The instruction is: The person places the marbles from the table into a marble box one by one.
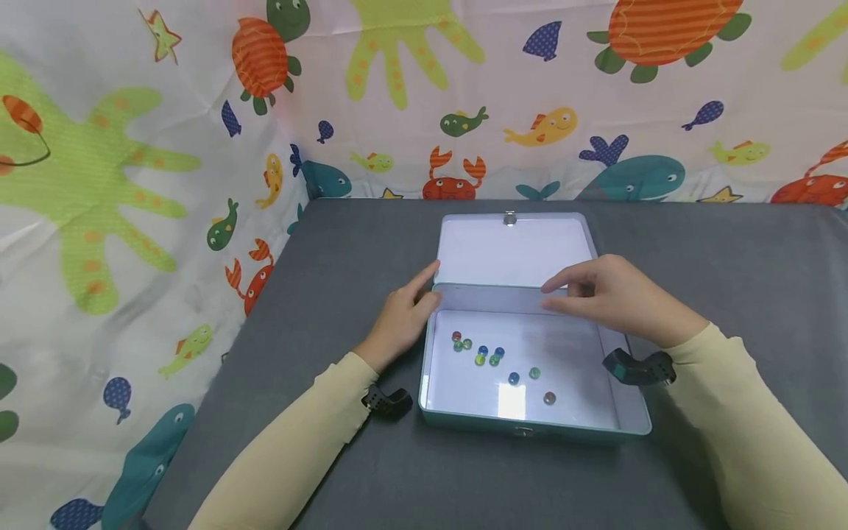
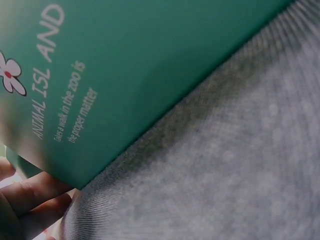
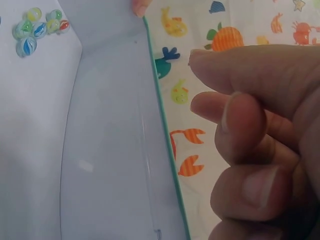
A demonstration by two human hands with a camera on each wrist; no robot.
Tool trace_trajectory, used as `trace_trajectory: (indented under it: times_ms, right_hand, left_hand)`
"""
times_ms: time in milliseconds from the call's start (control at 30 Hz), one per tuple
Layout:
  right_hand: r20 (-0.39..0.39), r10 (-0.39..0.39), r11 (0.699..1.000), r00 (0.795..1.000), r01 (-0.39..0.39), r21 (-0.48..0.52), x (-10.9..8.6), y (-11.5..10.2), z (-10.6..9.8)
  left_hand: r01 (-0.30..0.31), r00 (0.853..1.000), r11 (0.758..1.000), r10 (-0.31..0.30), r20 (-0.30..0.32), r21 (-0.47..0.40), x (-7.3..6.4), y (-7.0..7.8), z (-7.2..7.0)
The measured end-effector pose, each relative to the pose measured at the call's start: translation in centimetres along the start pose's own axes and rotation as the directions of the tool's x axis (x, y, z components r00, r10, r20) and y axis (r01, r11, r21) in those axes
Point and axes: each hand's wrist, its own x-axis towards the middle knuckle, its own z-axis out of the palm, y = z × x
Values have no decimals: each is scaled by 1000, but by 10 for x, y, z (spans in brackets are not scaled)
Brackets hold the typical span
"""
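A shallow green tin box (image 1: 464,418) with a white inside lies on the table, its lid (image 1: 517,250) swung back. Several glass marbles are scattered over the tin's floor, among them a blue one (image 1: 514,378) and a brownish one (image 1: 550,398). My left hand (image 1: 396,324) touches the tin's back left corner near the hinge. In the left wrist view its fingers (image 2: 37,192) meet the corner of the green, lettered side. Above the back right part of the tin hovers my right hand (image 1: 612,298), thumb and forefinger apart, with nothing seen between them.
A grey cloth (image 1: 358,250) covers the table around the tin. Behind and to the left hangs a white curtain (image 1: 391,132) printed with sea animals. A metal clasp (image 1: 509,218) sits on the lid's far edge. Each wrist wears a black band with a camera (image 1: 639,366).
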Motion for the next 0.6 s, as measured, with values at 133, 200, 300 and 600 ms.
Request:
trace_trajectory:
  times_ms: [133, 200, 300, 600]
  right_hand:
    - [-2, 10, 1000, 1000, -10, -1, -3, 3, -2]
    - [-3, 9, 1000, 1000, -9, 1, -4, 3, -2]
    - [-6, 1, 1000, 1000, -1, -1, -6, 4, -2]
    - [-27, 1, 1000, 1000, -1, -19, -16, 12, -5]
  left_hand:
    - [-4, 1000, 1000, 4, 3, -2, 0, 1, 1]
    - [-7, 1000, 1000, 7, 0, -4, 0, 1, 1]
    - [-11, 1000, 1000, 11, -2, -6, 0, 0, 1]
    - [-22, 1000, 1000, 22, 8, -17, -1, 0, 0]
